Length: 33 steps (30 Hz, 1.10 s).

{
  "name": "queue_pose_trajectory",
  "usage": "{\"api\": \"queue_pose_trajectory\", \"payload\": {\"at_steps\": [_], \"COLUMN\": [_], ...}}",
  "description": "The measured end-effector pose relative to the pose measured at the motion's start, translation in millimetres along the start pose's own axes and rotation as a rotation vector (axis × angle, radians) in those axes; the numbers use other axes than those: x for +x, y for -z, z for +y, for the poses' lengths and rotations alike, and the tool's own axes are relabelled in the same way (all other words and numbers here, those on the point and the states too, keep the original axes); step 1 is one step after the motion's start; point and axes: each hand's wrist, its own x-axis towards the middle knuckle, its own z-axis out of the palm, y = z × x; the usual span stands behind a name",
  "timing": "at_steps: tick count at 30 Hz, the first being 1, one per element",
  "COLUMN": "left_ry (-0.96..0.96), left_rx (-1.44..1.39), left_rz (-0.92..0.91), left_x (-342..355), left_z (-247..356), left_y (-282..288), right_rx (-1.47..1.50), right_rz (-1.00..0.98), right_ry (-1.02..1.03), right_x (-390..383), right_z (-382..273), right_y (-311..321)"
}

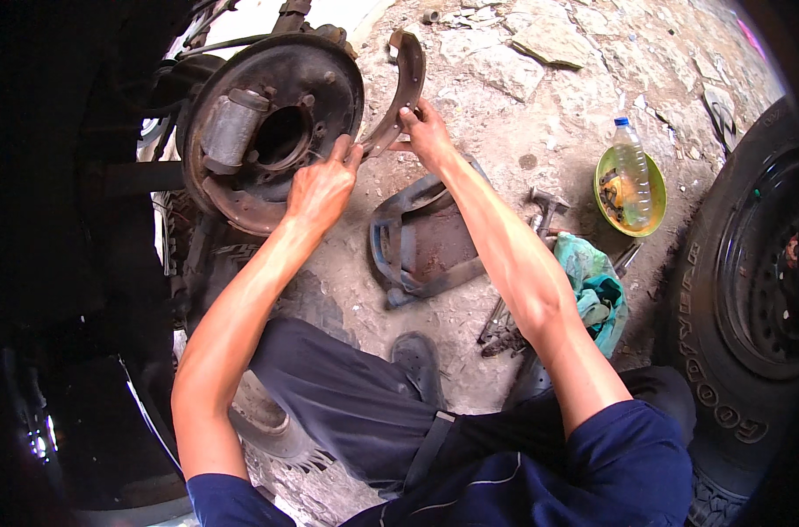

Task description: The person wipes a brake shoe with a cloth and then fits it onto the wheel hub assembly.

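A curved, rusty brake shoe [409, 83] stands up beside the right edge of the round brake backing plate [241, 97]. My right hand [428, 136] is closed around its lower half, thumb on the inner face. At the shoe's bottom end, my left hand [320, 186] pinches with its fingertips, close to the plate's rim; what lies under those fingers is partly hidden. A second brake shoe [241, 209] sits along the plate's lower left. The plate also carries a grey cylinder [234, 132] and has a dark round hole in the middle.
Below my hands lies a worn blue-grey framed seat or stool [443, 241]. To the right are a hammer [549, 204], other tools, a teal cloth [593, 294], and a green bowl [652, 220] with a plastic bottle [629, 158]. A large wheel [711, 263] is at far right.
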Motion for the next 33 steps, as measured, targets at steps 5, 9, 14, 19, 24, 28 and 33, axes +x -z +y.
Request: {"api": "queue_pose_trajectory", "payload": {"at_steps": [5, 9, 14, 19, 24, 28, 33], "left_ry": [0.058, 0.074, 0.152, 0.194, 0.401, 0.464, 0.578], "left_rx": [-0.022, -0.048, -0.122, -0.264, -0.583, -0.825, -0.999], "left_rz": [-0.022, -0.013, 0.016, 0.144, 0.339, 0.397, 0.216], "left_x": [1.3, -1.0, -4.8, -10.7, -19.1, -30.2, -39.1], "left_z": [6.2, 4.3, 11.8, 18.9, 33.4, 36.8, 33.3], "left_y": [3.3, 3.6, -3.4, -6.1, -7.1, -1.7, 8.2], "right_rx": [-0.003, 0.144, 0.114, 0.157, 0.127, 0.110, 0.115], "right_rz": [-0.010, -0.037, -0.041, -0.017, -0.023, -0.028, -0.023], "right_ry": [-0.017, -0.089, -0.091, -0.091, -0.084, -0.075, -0.096], "right_x": [2.4, -7.2, -14.1, -15.4, -9.9, -10.9, -13.3], "right_z": [-2.1, -1.1, 1.0, 1.6, 7.0, 6.6, 0.6], "right_y": [0.0, -2.3, -1.2, -1.8, 0.3, 1.0, 0.6]}}
